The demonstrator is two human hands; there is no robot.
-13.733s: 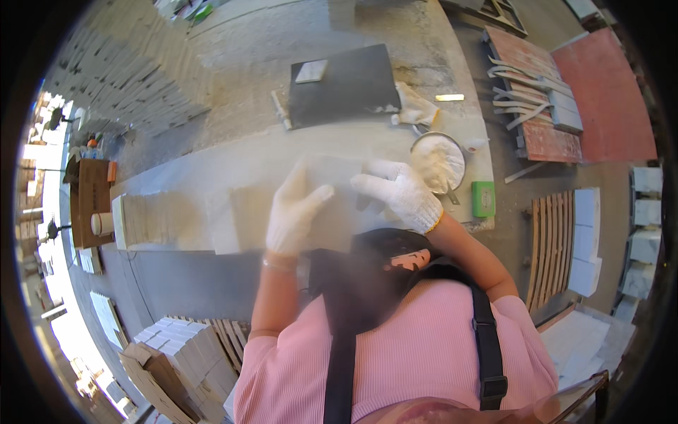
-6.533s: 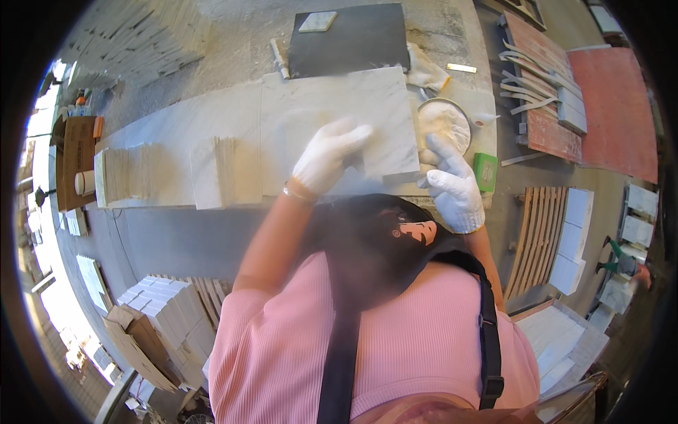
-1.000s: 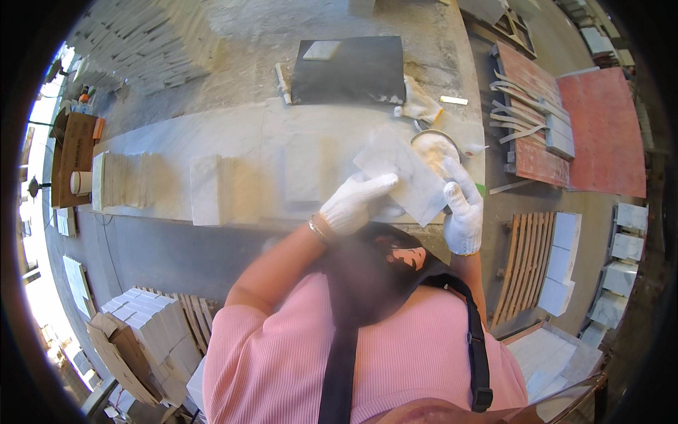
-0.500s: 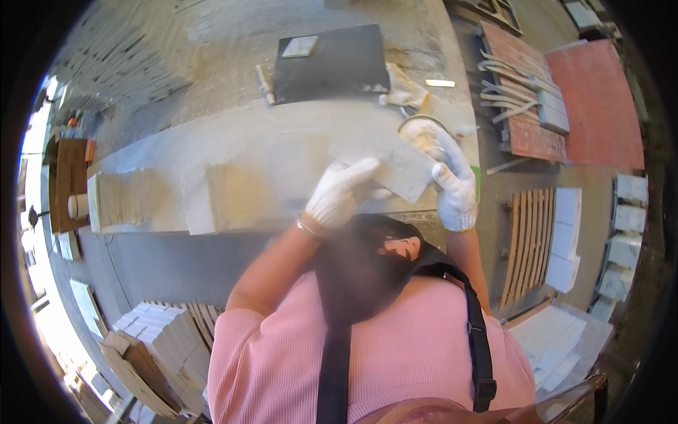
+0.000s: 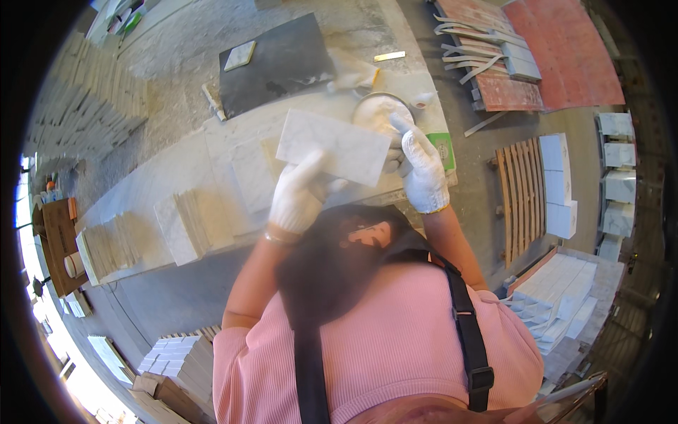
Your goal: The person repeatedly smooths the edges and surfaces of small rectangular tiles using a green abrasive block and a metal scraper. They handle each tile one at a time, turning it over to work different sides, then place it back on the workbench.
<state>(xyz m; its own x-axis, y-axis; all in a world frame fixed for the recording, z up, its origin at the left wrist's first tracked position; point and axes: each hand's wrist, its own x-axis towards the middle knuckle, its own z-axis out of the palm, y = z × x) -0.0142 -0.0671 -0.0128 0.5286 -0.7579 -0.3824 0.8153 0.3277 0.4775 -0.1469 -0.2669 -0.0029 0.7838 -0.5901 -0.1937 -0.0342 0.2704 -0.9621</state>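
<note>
Marble: white veined rectangular marble tile [image 5: 333,146] raised over the pale stone-topped workbench [image 5: 212,152].
Grip: gloved left hand [image 5: 298,196] pinches at 7 o'clock; gloved right hand [image 5: 422,169] clasps at 3.
Risk: dusty gloves could slip, chipping a corner.

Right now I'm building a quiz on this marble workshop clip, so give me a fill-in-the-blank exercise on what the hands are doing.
1. Both hands wear ____ gloves.
2. The left hand and right hand hold up a white marble ____ between them.
3. Just beyond the right hand sits a round ____ of white stuff.
4. Farther back on the workbench lies a ____ slab.

Missing: white; tile; bowl; dark
</note>
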